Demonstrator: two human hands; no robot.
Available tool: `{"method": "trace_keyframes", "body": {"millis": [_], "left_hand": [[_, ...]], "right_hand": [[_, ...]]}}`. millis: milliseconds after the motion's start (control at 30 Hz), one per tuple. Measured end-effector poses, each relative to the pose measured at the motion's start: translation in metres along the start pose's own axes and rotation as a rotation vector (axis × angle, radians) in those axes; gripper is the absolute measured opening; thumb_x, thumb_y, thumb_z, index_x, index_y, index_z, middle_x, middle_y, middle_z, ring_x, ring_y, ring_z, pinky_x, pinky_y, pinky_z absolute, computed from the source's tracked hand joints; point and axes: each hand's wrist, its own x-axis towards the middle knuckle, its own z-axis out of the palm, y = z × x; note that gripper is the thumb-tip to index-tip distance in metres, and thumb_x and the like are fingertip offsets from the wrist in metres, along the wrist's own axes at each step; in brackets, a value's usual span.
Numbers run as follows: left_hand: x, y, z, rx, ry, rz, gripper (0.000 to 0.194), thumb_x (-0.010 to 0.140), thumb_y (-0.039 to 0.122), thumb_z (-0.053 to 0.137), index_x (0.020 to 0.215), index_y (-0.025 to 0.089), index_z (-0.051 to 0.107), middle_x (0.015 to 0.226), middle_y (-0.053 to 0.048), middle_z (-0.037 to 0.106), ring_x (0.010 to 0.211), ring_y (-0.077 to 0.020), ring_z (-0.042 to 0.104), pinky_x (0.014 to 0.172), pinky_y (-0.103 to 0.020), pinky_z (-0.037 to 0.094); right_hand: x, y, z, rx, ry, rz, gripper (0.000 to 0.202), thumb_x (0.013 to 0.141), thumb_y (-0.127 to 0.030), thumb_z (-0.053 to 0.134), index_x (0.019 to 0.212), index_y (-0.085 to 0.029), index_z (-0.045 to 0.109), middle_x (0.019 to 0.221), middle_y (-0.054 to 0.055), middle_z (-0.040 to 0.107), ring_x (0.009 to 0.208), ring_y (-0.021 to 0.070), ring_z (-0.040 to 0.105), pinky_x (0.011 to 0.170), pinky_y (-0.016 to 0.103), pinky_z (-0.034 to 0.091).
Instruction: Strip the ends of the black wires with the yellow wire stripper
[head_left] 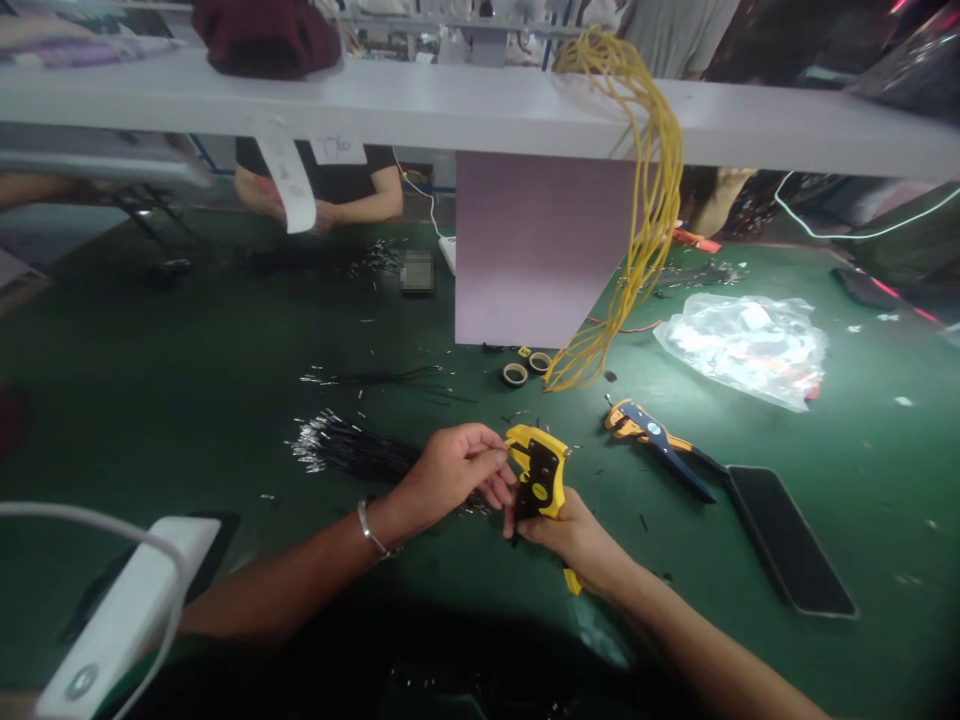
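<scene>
Head view | one yellow-and-black plier-like tool (pixel 544 475), over the green table (pixel 225 400), clasped in your right grip (pixel 576 535) | your left grip (pixel 457 470) at its head, hold unclear | step, seemingly: working at the jaws; next needs steady alignment | one thick black wire bundle (pixel 360 445), two pale tape rolls (pixel 514 384), one blue-and-orange tool (pixel 656 432), one dark rectangular phone (pixel 791 540)

This is a workshop. A big, flat green table (pixel 180 400) has thin black wires with shiny tips (pixel 360 447) at eight o'clock and blue-and-orange pliers (pixel 654 432) at four. Long yellow wires (pixel 649 245) hang at two. Another person in black (pixel 341 185) is at ten.
</scene>
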Motion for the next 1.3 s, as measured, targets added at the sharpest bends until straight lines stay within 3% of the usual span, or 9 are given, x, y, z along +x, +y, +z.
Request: {"method": "trace_keyframes", "body": {"millis": [133, 333, 700, 967, 1300], "left_hand": [[0.001, -0.002, -0.001, 0.016, 0.008, 0.020, 0.011, 0.082, 0.022, 0.060, 0.085, 0.013, 0.055, 0.067, -0.004, 0.069, 0.051, -0.0108, 0.065, 0.050, -0.023, 0.055], [0.000, 0.002, -0.005, 0.115, 0.115, 0.049, 0.008, 0.080, 0.021, 0.060, 0.081, 0.013, 0.059, 0.064, -0.002, 0.067, 0.046, -0.0093, 0.060, 0.045, -0.021, 0.051], [0.004, 0.001, -0.007, 0.212, 0.145, 0.026, 0.008, 0.077, 0.021, 0.060, 0.075, 0.014, 0.061, 0.061, -0.002, 0.066, 0.048, -0.0087, 0.059, 0.047, -0.020, 0.050], [0.002, 0.005, -0.008, 0.300, 0.179, 0.049, 0.006, 0.073, 0.016, 0.057, 0.074, 0.014, 0.062, 0.062, -0.001, 0.065, 0.050, -0.0099, 0.059, 0.049, -0.022, 0.050], [0.001, 0.001, -0.010, 0.487, 0.204, 0.197, 0.012, 0.074, 0.015, 0.052, 0.076, 0.015, 0.063, 0.065, -0.002, 0.067, 0.053, -0.0106, 0.061, 0.049, -0.020, 0.048]], "right_hand": [[-0.001, 0.000, 0.000, 0.002, -0.016, 0.015, 0.012, 0.059, -0.015, 0.059, 0.070, -0.017, 0.062, 0.067, 0.002, 0.064, 0.067, 0.0183, 0.053, 0.065, 0.030, 0.040], [-0.003, -0.001, -0.004, 0.038, -0.065, 0.060, 0.021, 0.059, -0.012, 0.059, 0.079, -0.017, 0.062, 0.067, 0.001, 0.066, 0.066, 0.0175, 0.055, 0.064, 0.029, 0.041], [0.000, 0.008, -0.010, 0.086, -0.112, 0.065, 0.022, 0.058, -0.011, 0.059, 0.079, -0.016, 0.064, 0.066, 0.002, 0.067, 0.066, 0.0181, 0.058, 0.066, 0.030, 0.043], [-0.001, -0.003, -0.015, 0.059, -0.226, 0.070, 0.021, 0.059, -0.012, 0.056, 0.078, -0.015, 0.065, 0.068, 0.003, 0.068, 0.067, 0.0184, 0.058, 0.067, 0.030, 0.043], [-0.003, -0.004, -0.020, 0.152, -0.274, 0.077, 0.023, 0.059, -0.013, 0.057, 0.080, -0.013, 0.066, 0.070, 0.006, 0.070, 0.068, 0.0208, 0.062, 0.069, 0.033, 0.046]]}}
